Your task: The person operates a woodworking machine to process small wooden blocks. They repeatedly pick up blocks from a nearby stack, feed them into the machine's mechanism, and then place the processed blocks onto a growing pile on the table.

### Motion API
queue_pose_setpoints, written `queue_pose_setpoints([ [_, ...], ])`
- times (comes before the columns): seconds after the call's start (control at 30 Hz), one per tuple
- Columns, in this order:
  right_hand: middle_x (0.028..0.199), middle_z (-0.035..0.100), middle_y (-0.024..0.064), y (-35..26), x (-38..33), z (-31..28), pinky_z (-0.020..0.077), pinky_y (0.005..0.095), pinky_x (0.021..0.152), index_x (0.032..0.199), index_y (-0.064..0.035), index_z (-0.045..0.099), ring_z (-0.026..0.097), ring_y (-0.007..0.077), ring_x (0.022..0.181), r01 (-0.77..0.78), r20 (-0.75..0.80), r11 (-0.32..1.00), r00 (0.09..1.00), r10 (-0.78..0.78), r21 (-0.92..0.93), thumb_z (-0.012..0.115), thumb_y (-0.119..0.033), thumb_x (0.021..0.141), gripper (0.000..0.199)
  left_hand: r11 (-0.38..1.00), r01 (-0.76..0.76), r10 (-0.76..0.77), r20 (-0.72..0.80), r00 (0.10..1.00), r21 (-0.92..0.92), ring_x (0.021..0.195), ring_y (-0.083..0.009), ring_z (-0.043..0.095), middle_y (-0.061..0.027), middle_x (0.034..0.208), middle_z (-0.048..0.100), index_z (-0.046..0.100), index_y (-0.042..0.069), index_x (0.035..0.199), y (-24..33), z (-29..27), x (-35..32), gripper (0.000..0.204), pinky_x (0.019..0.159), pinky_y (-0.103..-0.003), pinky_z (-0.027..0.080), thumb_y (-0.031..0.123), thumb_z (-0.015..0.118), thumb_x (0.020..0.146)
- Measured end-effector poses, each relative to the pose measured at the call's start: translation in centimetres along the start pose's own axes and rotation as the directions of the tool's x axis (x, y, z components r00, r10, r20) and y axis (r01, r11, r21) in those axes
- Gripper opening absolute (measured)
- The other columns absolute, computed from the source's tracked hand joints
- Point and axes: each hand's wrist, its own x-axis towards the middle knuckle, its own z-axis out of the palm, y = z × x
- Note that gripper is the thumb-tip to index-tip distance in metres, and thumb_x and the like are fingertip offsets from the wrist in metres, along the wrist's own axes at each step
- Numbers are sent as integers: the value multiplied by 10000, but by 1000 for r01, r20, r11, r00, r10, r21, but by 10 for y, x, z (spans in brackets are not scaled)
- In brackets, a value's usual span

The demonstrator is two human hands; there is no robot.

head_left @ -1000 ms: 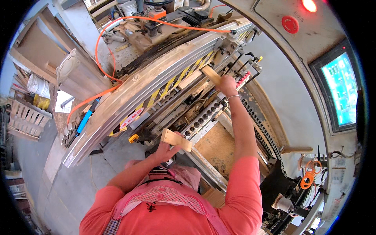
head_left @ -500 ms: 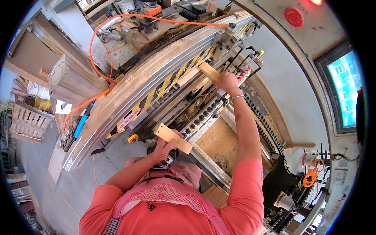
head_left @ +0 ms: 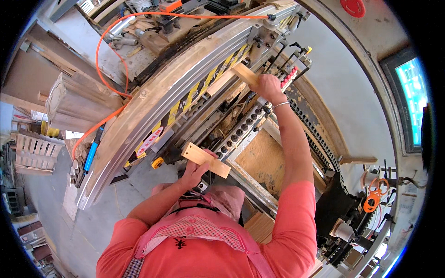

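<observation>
Left grip (head_left: 194, 173) holds a wooden block (head_left: 217, 166), its length slanting down-right. Right grip (head_left: 270, 87) clasps another block (head_left: 244, 73), pointing up-left.

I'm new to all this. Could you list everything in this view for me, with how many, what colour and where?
The main things; the background clutter is too jumbled to count.
Lower wooden block: 1, pale, centre
Upper wooden block: 1, pale, above centre
Striped tape: 1 strip, yellow-black, along the machine
Hose: 1, orange, upper left
Tool handle: 1, blue, left
Screen: 1, blue-white, right edge
Button: 1, red, upper right
Shirt: 1, coral, bottom
Apron: 1, pink, bottom
Left hand: 1, bare, holding lower block
Right hand: 1, bare, holding upper block
</observation>
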Motion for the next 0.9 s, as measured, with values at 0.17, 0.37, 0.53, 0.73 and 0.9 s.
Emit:
queue_pose_setpoints([
  [0.17, 703, 629, 200, 3, 0, -2, 520, 402, 639, 712, 4, 659, 634, 334, 685, 55, -15, 998, 998, -55, 5, 653, -490, 686, 494, 998, 38, -40, 53, 998, 44, 949, -117, 504, -66, 1048, 534, 484, 5, 1114, 3, -3, 2, 249, 843, -274, 403, 75, 437, 880],
  [0.37, 735, 632, 188, -4, 8, -7, 508, 411, 672, 731, -1, 653, 627, 330, 737, 64, 38, 998, 997, -64, 2, 641, -420, 688, 422, 995, 66, -73, 92, 993, 75, 958, -121, 504, -68, 1046, 536, 476, 8, 1132, 4, -7, 1, 258, 852, -285, 403, 84, 439, 888],
  [0.53, 781, 645, 174, -12, 11, -4, 510, 400, 700, 771, -15, 666, 632, 321, 769, -47, 83, 999, 995, 46, 8, 660, -424, 680, 419, 991, 98, -109, 123, 986, 88, 1030, -162, 511, -86, 1095, 532, 459, 16, 1148, 0, -13, 3, 309, 916, -332, 394, 132, 444, 862],
  [0.73, 807, 657, 142, -16, 5, 1, 530, 368, 707, 806, -41, 679, 652, 281, 778, -147, 51, 989, 988, 148, -17, 735, -423, 633, 423, 989, 111, -122, 109, 987, 102, 1030, -165, 511, -87, 1099, 527, 450, 11, 1157, -3, -11, 2, 303, 918, -323, 391, 96, 424, 868],
  [0.9, 814, 655, 160, -19, 7, -3, 518, 386, 715, 808, -26, 683, 644, 301, 780, -164, 81, 986, 983, 165, -14, 724, -419, 635, 431, 990, 87, -100, 118, 988, 112, 1030, -166, 512, -92, 1102, 526, 447, 3, 1163, -5, -14, 3, 308, 920, -321, 390, 82, 420, 867],
])
